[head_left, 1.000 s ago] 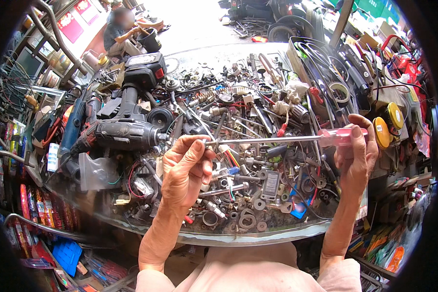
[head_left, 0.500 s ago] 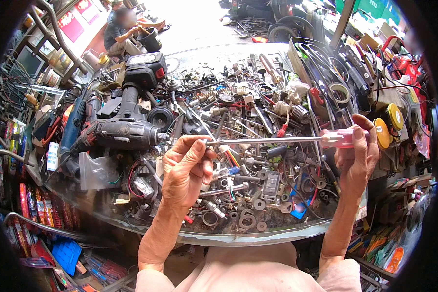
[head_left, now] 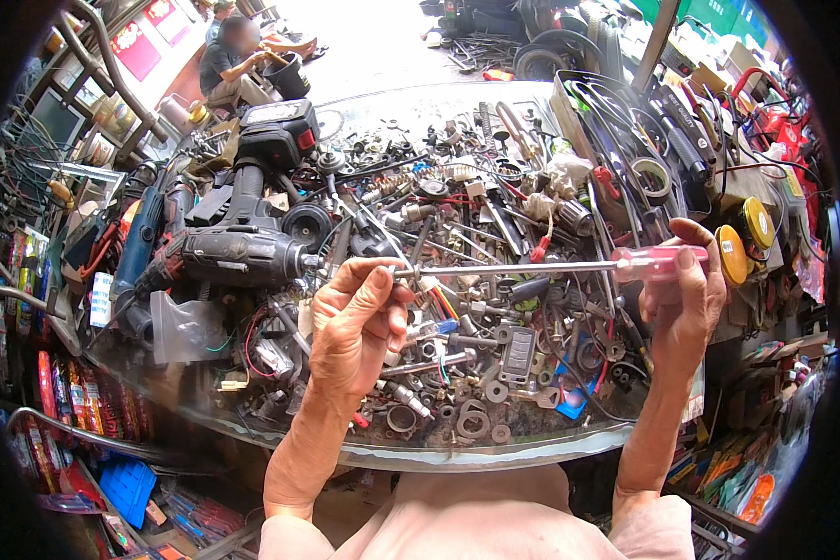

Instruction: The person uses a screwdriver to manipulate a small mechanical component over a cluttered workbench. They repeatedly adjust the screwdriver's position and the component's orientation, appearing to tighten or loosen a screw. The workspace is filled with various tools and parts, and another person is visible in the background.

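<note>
My right hand (head_left: 686, 289) is wrapped round the clear red handle of a screwdriver (head_left: 523, 269). The long steel shaft lies nearly level above the bench and points left. At its far end my left hand (head_left: 359, 322) is closed, thumb and forefinger pinched together at the tip. A small dark metal piece shows there, too small to name. Under the shaft spreads a heap of loose bolts, washers and metal parts (head_left: 476, 359). A grey remote-like piece with buttons (head_left: 519, 355) lies among them, between my hands.
A black cordless impact wrench (head_left: 238, 254) lies left of my left hand, beside a blue power tool (head_left: 143, 233). A roll of tape (head_left: 651, 177) and yellow round tins (head_left: 733, 257) are at the right. The bench's glass edge (head_left: 495, 461) curves before me. Far left, a person (head_left: 233, 70) sits.
</note>
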`<state>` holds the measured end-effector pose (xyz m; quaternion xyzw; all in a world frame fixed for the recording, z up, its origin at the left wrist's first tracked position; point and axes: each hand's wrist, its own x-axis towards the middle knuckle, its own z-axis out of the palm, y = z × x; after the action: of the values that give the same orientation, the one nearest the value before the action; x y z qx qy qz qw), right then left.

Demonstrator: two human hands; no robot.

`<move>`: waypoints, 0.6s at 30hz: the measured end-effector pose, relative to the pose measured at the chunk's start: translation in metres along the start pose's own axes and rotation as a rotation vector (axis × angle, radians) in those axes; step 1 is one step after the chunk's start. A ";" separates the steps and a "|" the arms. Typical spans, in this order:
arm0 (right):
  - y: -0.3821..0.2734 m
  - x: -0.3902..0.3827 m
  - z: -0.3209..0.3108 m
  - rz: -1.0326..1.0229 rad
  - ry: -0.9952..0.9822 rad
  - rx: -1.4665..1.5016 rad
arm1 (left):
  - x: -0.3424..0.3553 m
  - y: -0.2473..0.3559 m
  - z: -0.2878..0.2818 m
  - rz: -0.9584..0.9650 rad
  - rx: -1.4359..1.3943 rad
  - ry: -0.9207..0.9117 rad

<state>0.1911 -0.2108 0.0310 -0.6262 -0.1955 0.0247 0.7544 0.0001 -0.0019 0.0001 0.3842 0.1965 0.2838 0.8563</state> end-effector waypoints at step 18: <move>-0.004 -0.001 0.003 0.052 0.050 0.080 | 0.000 0.001 -0.002 -0.008 0.006 -0.020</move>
<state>0.1882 -0.2092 0.0345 -0.6007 -0.1589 0.0366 0.7827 -0.0015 -0.0001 -0.0008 0.3890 0.1903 0.2760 0.8580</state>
